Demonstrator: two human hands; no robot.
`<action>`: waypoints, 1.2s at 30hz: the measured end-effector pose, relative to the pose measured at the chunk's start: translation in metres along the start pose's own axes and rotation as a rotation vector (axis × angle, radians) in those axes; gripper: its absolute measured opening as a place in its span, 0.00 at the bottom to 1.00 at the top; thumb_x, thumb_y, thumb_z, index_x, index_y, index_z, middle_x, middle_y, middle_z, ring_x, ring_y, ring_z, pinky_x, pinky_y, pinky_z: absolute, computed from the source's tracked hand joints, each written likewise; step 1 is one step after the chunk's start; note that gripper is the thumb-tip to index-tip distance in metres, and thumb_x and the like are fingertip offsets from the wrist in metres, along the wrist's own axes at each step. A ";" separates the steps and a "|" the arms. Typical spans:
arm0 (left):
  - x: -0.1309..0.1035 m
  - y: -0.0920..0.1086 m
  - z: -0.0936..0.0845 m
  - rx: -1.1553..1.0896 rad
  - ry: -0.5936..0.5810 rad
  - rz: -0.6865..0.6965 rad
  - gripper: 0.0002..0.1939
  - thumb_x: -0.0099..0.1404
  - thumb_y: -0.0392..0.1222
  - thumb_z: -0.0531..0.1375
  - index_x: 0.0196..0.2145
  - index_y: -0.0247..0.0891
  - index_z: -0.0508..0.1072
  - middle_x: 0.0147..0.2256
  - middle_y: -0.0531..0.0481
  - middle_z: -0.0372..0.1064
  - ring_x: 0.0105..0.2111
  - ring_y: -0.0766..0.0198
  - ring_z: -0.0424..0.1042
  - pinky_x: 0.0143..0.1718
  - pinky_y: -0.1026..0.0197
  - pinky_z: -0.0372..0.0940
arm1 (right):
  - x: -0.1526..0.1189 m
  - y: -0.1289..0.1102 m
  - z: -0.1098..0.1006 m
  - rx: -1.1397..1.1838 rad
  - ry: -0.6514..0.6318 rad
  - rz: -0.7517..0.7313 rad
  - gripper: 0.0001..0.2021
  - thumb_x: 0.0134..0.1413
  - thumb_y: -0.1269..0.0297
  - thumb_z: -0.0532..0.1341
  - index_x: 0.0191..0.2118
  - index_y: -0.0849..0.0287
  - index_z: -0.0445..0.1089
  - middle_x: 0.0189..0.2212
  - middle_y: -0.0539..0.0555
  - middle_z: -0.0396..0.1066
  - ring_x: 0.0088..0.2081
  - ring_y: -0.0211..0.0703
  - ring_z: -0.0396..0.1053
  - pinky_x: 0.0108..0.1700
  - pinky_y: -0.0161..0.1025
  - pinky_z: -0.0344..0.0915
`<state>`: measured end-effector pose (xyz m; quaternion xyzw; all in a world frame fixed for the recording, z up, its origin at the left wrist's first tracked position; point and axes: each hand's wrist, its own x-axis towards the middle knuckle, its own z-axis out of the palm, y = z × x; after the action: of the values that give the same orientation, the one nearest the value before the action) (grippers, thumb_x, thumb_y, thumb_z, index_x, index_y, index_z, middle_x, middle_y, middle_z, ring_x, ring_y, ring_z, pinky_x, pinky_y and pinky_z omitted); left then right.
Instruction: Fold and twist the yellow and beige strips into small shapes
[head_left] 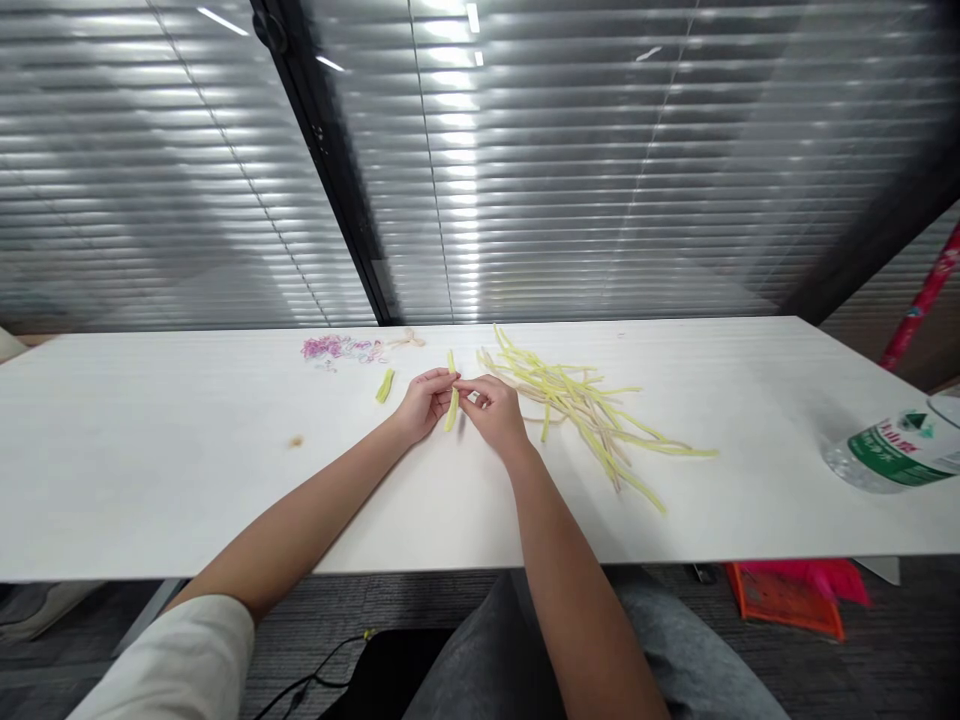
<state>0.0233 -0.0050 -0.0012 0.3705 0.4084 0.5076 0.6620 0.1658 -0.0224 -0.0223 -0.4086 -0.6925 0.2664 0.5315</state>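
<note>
Above the middle of the table my left hand (429, 402) and my right hand (493, 408) meet, fingertips almost touching. Pinched between them is a short, upright bundle of yellow pipe cleaner (452, 408), its ends showing above and below the fingers. Both hands have closed fingers; the exact grip at the middle of the bundle is partly hidden. A similar short yellow bundle (385, 386) lies on the table left of my left hand. Right of my right hand spreads a loose heap of long yellow and beige pipe cleaners (585, 400).
Small purple and pale rubber bands (337, 348) lie scattered at the back of the white table (187, 480), beside a beige bow-like piece (407, 339). A large clear plastic bottle (900, 450) lies at the right. Behind the table stands glass with blinds (562, 180).
</note>
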 end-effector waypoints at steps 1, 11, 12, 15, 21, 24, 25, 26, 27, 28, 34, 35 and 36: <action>0.000 0.000 0.000 0.005 -0.002 0.000 0.08 0.50 0.36 0.66 0.28 0.32 0.71 0.23 0.49 0.72 0.24 0.66 0.73 0.28 0.66 0.67 | 0.000 0.000 0.000 -0.025 -0.012 -0.009 0.14 0.49 0.73 0.60 0.41 0.53 0.77 0.32 0.49 0.72 0.25 0.34 0.61 0.33 0.33 0.62; 0.000 -0.001 0.002 0.054 0.015 -0.019 0.09 0.48 0.36 0.68 0.27 0.32 0.71 0.22 0.52 0.71 0.22 0.70 0.71 0.24 0.69 0.63 | -0.002 -0.007 -0.005 -0.207 -0.104 -0.012 0.13 0.51 0.74 0.59 0.39 0.53 0.78 0.29 0.49 0.67 0.30 0.37 0.63 0.35 0.33 0.61; -0.001 -0.001 0.002 0.059 0.016 -0.022 0.09 0.48 0.36 0.68 0.27 0.32 0.71 0.22 0.52 0.71 0.21 0.70 0.71 0.24 0.69 0.63 | -0.002 -0.007 -0.005 -0.216 -0.109 -0.008 0.13 0.51 0.74 0.59 0.38 0.53 0.78 0.29 0.49 0.67 0.31 0.37 0.64 0.35 0.33 0.61; -0.001 -0.001 0.003 0.061 0.008 -0.024 0.09 0.48 0.35 0.68 0.27 0.32 0.72 0.22 0.52 0.71 0.22 0.69 0.71 0.24 0.69 0.63 | -0.002 -0.008 -0.005 -0.239 -0.124 0.000 0.13 0.51 0.74 0.58 0.38 0.53 0.77 0.29 0.49 0.67 0.32 0.38 0.64 0.36 0.34 0.61; -0.001 0.000 0.003 0.045 -0.015 -0.025 0.08 0.49 0.33 0.66 0.29 0.31 0.74 0.25 0.47 0.74 0.25 0.65 0.74 0.30 0.65 0.67 | -0.002 -0.006 -0.004 -0.266 -0.153 0.006 0.13 0.50 0.75 0.58 0.35 0.53 0.77 0.31 0.50 0.70 0.33 0.39 0.66 0.37 0.35 0.61; -0.001 -0.001 0.003 0.029 -0.002 -0.020 0.09 0.52 0.34 0.65 0.33 0.30 0.74 0.28 0.45 0.76 0.26 0.64 0.74 0.31 0.63 0.68 | -0.002 -0.005 -0.004 -0.270 -0.162 0.026 0.12 0.49 0.75 0.59 0.35 0.54 0.77 0.33 0.50 0.71 0.35 0.39 0.67 0.39 0.36 0.62; 0.000 -0.002 0.002 0.023 0.004 -0.017 0.09 0.53 0.35 0.65 0.33 0.30 0.74 0.29 0.45 0.76 0.26 0.64 0.74 0.31 0.63 0.68 | -0.003 -0.005 -0.004 -0.275 -0.166 0.032 0.12 0.49 0.74 0.59 0.35 0.54 0.77 0.33 0.50 0.71 0.35 0.39 0.67 0.39 0.36 0.62; 0.000 -0.002 0.002 0.018 0.008 -0.015 0.09 0.54 0.35 0.65 0.34 0.30 0.74 0.29 0.45 0.76 0.26 0.65 0.74 0.31 0.63 0.68 | -0.003 -0.005 -0.004 -0.281 -0.168 0.037 0.12 0.49 0.74 0.59 0.35 0.53 0.77 0.33 0.50 0.71 0.35 0.40 0.67 0.39 0.36 0.62; 0.001 -0.002 0.001 0.015 0.009 -0.014 0.08 0.54 0.35 0.65 0.34 0.30 0.74 0.29 0.45 0.76 0.27 0.65 0.74 0.32 0.63 0.68 | -0.003 -0.005 -0.004 -0.286 -0.171 0.040 0.12 0.50 0.74 0.59 0.35 0.53 0.77 0.33 0.50 0.72 0.35 0.40 0.67 0.39 0.36 0.62; 0.001 -0.003 0.001 0.013 0.009 -0.013 0.08 0.55 0.35 0.65 0.34 0.30 0.74 0.29 0.45 0.76 0.27 0.65 0.74 0.32 0.63 0.68 | -0.003 -0.005 -0.004 -0.291 -0.172 0.042 0.12 0.50 0.74 0.59 0.36 0.53 0.77 0.33 0.50 0.72 0.34 0.40 0.67 0.39 0.36 0.62; 0.002 -0.002 0.001 0.002 0.008 -0.021 0.07 0.54 0.34 0.65 0.32 0.30 0.74 0.28 0.46 0.75 0.27 0.65 0.74 0.33 0.63 0.68 | -0.004 -0.007 -0.003 -0.294 -0.163 0.019 0.14 0.51 0.72 0.58 0.40 0.52 0.77 0.33 0.50 0.71 0.33 0.39 0.66 0.37 0.36 0.61; 0.001 -0.001 0.002 -0.001 0.008 -0.022 0.07 0.53 0.34 0.65 0.32 0.30 0.74 0.28 0.46 0.75 0.27 0.65 0.74 0.32 0.63 0.68 | -0.004 -0.007 -0.003 -0.293 -0.161 0.011 0.14 0.51 0.72 0.58 0.40 0.51 0.77 0.33 0.50 0.71 0.32 0.39 0.65 0.37 0.36 0.61; 0.001 -0.001 0.002 -0.004 0.007 -0.024 0.07 0.53 0.34 0.66 0.32 0.30 0.74 0.28 0.46 0.75 0.26 0.65 0.74 0.31 0.63 0.68 | -0.004 -0.007 -0.003 -0.292 -0.161 0.005 0.14 0.51 0.72 0.58 0.40 0.51 0.77 0.33 0.50 0.71 0.32 0.39 0.65 0.37 0.36 0.61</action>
<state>0.0256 -0.0045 -0.0015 0.3627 0.4141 0.5017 0.6673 0.1675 -0.0296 -0.0179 -0.4607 -0.7630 0.1961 0.4087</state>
